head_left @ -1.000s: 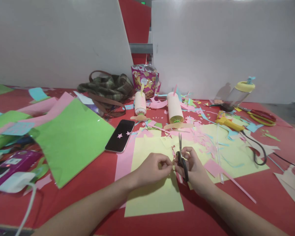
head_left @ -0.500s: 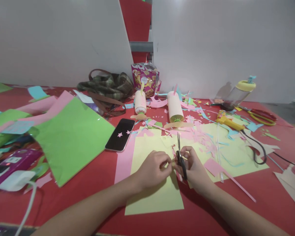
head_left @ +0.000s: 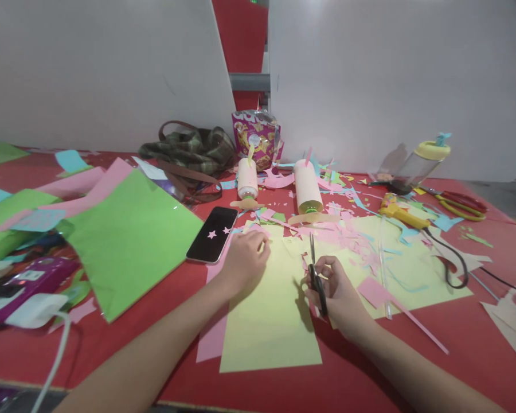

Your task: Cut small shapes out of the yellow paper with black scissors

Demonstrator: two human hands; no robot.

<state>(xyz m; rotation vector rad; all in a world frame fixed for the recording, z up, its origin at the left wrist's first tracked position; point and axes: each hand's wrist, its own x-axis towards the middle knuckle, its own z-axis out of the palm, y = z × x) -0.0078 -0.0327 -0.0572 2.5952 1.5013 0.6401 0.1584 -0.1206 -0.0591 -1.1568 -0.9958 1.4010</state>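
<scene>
The bare left forearm [head_left: 172, 338] is slanting in from the lower left, and the left hand [head_left: 246, 261] is lying farther forward than the right hand [head_left: 336, 298], with its back facing up and its fingers curling inward. The bare right forearm [head_left: 408, 364] is angling in from the lower right, the right hand's fingers [head_left: 329, 265] bending in a closed grip. The hands are sitting apart.

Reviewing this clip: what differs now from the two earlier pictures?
The left hand has moved away from the right hand, leftward and forward, to near the phone. Whether its fingers hold anything can't be told. The right hand still holds the scissors, blades pointing forward; the two pink stars remain on the phone.
</scene>
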